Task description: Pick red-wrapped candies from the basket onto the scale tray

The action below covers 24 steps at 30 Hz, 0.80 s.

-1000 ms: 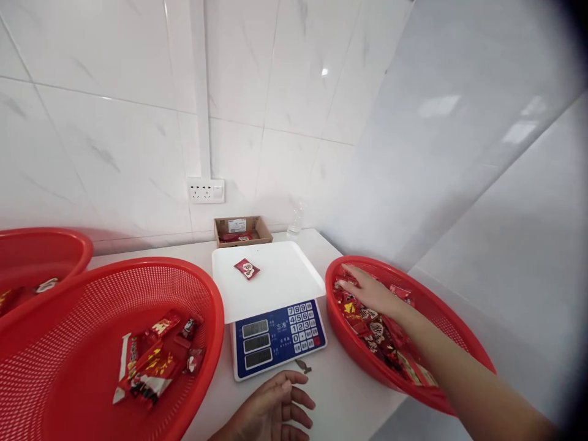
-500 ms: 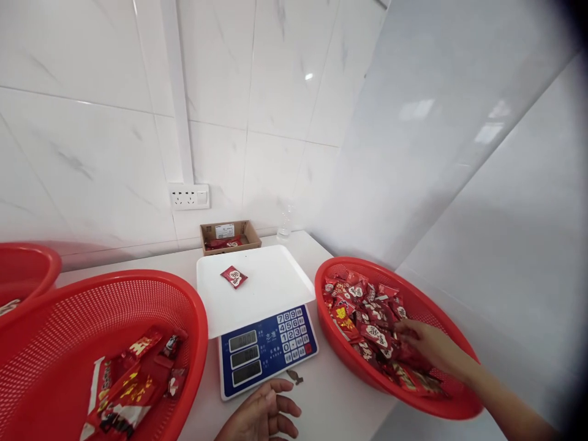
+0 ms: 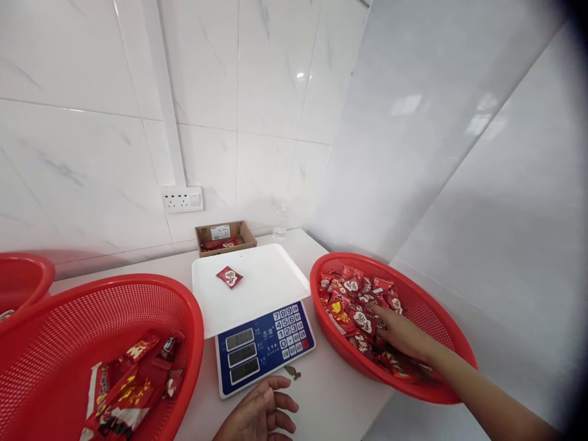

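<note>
My left hand point(image 3: 264, 411) is held open, palm turned inward and fingers apart, just in front of the scale point(image 3: 266, 349); nothing is in it. Over in the red basket on the right point(image 3: 427, 312), my right hand point(image 3: 404, 334) reaches in among many small red snack packets point(image 3: 351, 300). Its fingertips dip between the packets, so whether they grip one is hidden. A single red packet point(image 3: 229, 277) with a white label patch lies on the scale's white pan point(image 3: 261, 294). The scale's display shows zeros.
Another red basket point(image 3: 195, 331) with several packets stands at the left, a further red basket point(image 3: 43, 272) behind it. Behind the scale are an open cardboard box point(image 3: 250, 239) holding packets and a clear container point(image 3: 280, 223). A small brown scrap point(image 3: 293, 372) lies near the scale.
My right hand has moved left and deeper among the packets. The left hand stays in nearly the same place. The whole view has shifted slightly.
</note>
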Motion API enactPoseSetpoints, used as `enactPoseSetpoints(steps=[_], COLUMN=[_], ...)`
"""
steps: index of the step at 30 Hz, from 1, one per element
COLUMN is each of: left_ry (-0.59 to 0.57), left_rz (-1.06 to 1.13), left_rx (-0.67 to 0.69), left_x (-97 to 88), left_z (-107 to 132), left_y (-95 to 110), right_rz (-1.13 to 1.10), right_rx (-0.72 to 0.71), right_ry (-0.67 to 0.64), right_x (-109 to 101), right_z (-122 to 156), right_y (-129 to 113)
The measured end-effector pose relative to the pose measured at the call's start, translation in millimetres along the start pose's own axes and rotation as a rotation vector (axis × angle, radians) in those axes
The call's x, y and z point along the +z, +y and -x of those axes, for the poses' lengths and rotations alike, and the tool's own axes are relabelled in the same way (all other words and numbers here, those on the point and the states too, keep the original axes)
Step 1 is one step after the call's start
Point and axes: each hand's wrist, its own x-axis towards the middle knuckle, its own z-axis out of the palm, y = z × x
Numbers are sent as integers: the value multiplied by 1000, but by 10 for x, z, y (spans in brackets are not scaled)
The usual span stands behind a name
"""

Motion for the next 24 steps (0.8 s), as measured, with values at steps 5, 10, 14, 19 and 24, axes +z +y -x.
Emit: enactPoseSetpoints(steps=[5, 10, 14, 19, 24], left_ry=[6, 15, 16, 18, 6], left_rz=[-34, -44, -49, -51, -53], left_rx=[-10, -8, -14, -6, -8], left_x=[23, 13, 12, 15, 22], left_z=[16, 22, 22, 8, 12], left_y=[1, -5, -15, -17, -13], right_rz=[-73, -223, -389, -710, -991], right_rx=[49, 140, 169, 197, 211], right_ry=[115, 289, 363, 372, 429], right_x=[-145, -364, -481, -488, -520], right_z=[-18, -17, 2, 20, 11], right_y=[60, 23, -67, -161, -200])
